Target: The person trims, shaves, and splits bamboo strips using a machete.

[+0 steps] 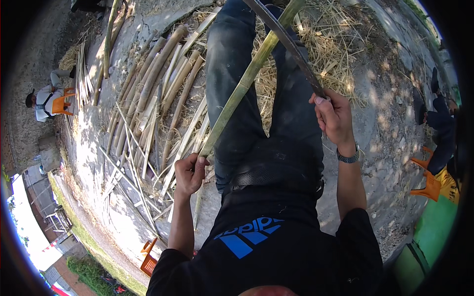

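My left hand (190, 172) is closed round the near end of a long green bamboo strip (242, 86). The strip slants up over my legs to the top edge of the view. In my right hand (335, 117), fingers wrapped round its lower end, is a long dark blade (296, 52) like a machete; its handle is mostly hidden by the fingers. Blade and bamboo cross near the top, with the blade in front. Whether they touch there I cannot tell. The blade's far end runs out of view.
Bamboo poles (155, 74) and split strips (138, 190) lie on the ground to the left. Pale shavings (333, 59) are heaped beyond my legs. One person (47, 101) sits on an orange chair at far left, another (439, 123) at far right. An orange chair (149, 259) stands lower left.
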A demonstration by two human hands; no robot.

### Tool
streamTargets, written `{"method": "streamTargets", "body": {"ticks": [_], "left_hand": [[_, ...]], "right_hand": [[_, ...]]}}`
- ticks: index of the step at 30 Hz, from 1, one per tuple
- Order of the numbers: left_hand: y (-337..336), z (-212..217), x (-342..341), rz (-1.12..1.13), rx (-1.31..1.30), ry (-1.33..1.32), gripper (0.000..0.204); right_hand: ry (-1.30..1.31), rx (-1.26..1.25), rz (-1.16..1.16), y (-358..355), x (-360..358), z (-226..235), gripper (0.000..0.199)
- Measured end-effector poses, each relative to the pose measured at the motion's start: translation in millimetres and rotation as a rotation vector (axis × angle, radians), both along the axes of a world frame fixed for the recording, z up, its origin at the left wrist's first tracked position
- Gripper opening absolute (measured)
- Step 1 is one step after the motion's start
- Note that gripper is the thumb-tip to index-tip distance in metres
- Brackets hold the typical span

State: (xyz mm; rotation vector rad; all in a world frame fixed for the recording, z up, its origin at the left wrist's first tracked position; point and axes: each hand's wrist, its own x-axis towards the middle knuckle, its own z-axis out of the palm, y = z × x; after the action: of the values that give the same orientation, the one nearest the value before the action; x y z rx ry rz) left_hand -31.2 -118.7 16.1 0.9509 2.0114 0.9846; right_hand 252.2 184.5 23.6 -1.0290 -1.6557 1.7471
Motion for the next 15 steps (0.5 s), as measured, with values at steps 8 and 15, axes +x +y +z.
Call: {"method": "streamTargets", "body": {"ticks": [8, 15], "left_hand": [[5.3, 11.0, -19.6, 0.043, 0.17, 0.299, 0.048], [4.0, -0.9, -31.2, 0.158, 0.165, 0.406, 0.045]], "right_hand": [[0.119, -0.016, 0.114, -9.8, -36.7, 39.0, 0.028], [-0.064, 0.128, 0.117, -3.4, -77.8, 46.4, 0.032]]}}
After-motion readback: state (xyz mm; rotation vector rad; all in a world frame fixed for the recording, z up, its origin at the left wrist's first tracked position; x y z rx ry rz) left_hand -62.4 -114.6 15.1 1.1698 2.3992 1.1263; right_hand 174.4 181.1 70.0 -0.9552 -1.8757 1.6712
